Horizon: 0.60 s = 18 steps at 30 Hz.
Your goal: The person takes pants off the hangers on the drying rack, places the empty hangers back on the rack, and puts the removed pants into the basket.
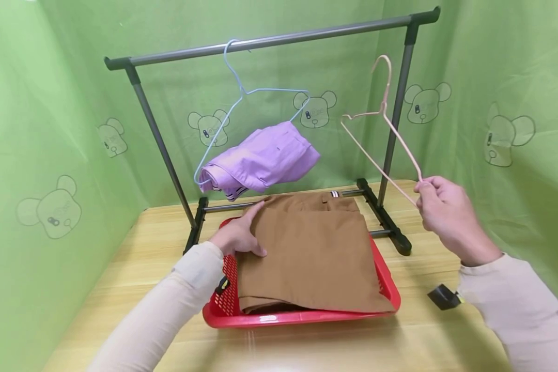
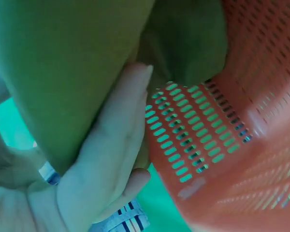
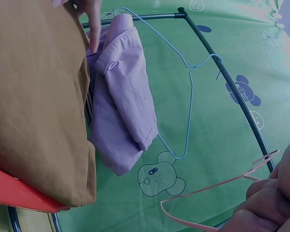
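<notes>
In the head view my right hand (image 1: 448, 214) pinches the lower corner of a pink hanger (image 1: 402, 139) and holds it up, hook on top. My left hand (image 1: 239, 235) is at the left edge of folded brown trousers (image 1: 307, 258). Its thumb lies over the cloth, and in the left wrist view the other fingers run along the underside, gripping the edge between them. The trousers rest on a red basket (image 1: 302, 318), covering most of its inside. Nothing hangs on the pink hanger.
Purple trousers (image 1: 265, 157) hang folded over a blue hanger (image 1: 242, 90) on the bar of a metal rack (image 1: 297, 37). The rack's feet stand on the wooden table (image 1: 158, 268) behind the basket. Green curtain (image 1: 97, 93) with bear drawings surrounds the table.
</notes>
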### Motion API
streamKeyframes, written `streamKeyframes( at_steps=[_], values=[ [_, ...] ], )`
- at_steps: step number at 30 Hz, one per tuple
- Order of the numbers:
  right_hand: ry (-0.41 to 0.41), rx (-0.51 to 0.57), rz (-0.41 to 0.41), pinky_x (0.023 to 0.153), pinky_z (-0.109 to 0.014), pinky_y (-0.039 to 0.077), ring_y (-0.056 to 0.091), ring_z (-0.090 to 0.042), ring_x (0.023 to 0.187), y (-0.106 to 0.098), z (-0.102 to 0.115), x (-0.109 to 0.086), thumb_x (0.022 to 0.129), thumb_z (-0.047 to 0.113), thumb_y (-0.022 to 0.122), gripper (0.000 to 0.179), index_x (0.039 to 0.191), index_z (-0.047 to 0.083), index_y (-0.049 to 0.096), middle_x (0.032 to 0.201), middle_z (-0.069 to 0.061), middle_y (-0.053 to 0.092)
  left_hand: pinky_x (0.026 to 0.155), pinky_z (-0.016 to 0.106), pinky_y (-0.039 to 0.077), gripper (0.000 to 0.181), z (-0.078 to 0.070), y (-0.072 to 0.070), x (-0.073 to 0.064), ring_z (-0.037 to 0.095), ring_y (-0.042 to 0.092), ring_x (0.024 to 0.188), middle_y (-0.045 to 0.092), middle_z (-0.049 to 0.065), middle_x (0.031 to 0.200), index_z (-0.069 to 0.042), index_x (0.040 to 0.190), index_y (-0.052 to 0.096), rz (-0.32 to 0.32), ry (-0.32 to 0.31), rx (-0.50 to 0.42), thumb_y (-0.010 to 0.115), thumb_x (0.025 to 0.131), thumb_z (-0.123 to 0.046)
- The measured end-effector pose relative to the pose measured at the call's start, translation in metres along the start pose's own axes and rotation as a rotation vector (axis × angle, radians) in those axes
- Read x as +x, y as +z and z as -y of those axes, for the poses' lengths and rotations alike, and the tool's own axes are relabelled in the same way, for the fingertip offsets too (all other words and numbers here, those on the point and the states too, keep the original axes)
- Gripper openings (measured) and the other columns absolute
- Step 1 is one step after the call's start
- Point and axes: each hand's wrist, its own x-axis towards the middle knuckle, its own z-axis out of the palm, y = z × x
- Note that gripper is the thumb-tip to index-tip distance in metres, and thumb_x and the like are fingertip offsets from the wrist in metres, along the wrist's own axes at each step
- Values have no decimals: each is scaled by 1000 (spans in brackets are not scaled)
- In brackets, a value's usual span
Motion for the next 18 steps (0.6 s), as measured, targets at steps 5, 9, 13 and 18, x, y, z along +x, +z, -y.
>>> streamKeyframes(
  at_steps=[5, 9, 13, 18],
  values=[
    [-9, -15, -3, 42, -28, 40, 43, -12, 49, 0, 1, 0, 106, 25, 28, 35, 113, -3, 47, 70, -3, 49, 44, 43, 53, 122, -1, 4, 7, 35, 59, 91, 37, 29, 140, -46, 151, 16, -6, -33, 221, 90, 63, -6],
    [-13, -10, -11, 41, -28, 40, 42, -12, 49, 0, 1, 0, 106, 25, 28, 35, 113, -4, 47, 69, -4, 48, 74, 48, 55, 126, -1, 9, 12, 40, 49, 115, 36, 35, 139, -44, 153, 11, -14, -31, 413, 92, 61, -13],
    [-12, -3, -10, 41, -28, 39, 42, -12, 49, 0, -1, -1, 105, 24, 28, 35, 114, -5, 47, 69, -4, 48, 84, 47, 51, 129, 4, 17, 16, 41, 44, 118, 40, 39, 128, -41, 154, 12, -6, -46, 588, 94, 57, -19],
    [-13, 6, 1, 41, -27, 39, 42, -12, 49, 1, -3, 0, 106, 24, 28, 35, 114, -5, 46, 69, -4, 48, 84, 48, 50, 120, 9, 19, 22, 42, 49, 114, 42, 36, 128, -40, 152, 21, -61, -18, 593, 94, 58, -21]
  ],
)
